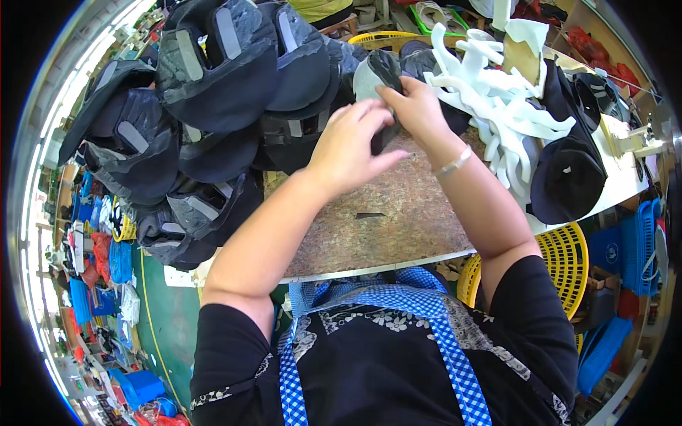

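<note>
A: What's furthest left?
B: A heap of black padded pieces [217, 71] with grey strips, on the bench [362, 238].
A: Next?
B: The left hand [352, 145], its grip apart, thumb spread away from the fingers.
A: And the dark piece with the pale face [366, 84]?
B: Near the bench's far side, pinched in the right hand's [418, 108] grip.
A: Further right?
B: Tangled white strips [513, 121], then a black rounded piece [568, 181].

Black-grey piece [382, 68]; blue apron [398, 297] (checked)
</note>
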Tool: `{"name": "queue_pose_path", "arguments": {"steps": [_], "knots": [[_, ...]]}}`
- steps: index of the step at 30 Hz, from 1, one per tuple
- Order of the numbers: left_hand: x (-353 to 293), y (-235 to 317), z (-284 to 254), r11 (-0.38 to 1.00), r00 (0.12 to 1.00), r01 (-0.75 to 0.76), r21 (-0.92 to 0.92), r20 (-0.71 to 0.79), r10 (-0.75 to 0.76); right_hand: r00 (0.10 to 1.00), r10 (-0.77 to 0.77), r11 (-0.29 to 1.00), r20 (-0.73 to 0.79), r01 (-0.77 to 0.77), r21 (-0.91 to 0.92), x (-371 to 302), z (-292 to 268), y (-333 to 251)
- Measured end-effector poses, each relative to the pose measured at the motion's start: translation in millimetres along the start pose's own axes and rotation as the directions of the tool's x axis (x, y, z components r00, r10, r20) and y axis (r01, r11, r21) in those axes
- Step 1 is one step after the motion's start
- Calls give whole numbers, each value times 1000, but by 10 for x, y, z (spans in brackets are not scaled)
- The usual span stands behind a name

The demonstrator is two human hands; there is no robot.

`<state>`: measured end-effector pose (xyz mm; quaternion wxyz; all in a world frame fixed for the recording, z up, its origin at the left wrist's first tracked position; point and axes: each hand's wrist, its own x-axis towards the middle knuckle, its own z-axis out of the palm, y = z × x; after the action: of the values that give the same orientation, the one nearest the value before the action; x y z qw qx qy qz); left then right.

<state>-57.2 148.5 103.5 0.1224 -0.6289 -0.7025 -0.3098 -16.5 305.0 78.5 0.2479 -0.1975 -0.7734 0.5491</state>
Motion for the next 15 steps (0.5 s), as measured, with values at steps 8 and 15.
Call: {"name": "queue_pose_path", "arguments": {"steps": [8,15], "knots": [[-1151,505,-352,986,963,-88,145,265,47,487,-591,533,643,834,-142,-1190,-67,-187],[-1469,580,-143,994,928,46,96,364,-78,386,-763,306,519,922,-235,-1693,-59,89]]}}
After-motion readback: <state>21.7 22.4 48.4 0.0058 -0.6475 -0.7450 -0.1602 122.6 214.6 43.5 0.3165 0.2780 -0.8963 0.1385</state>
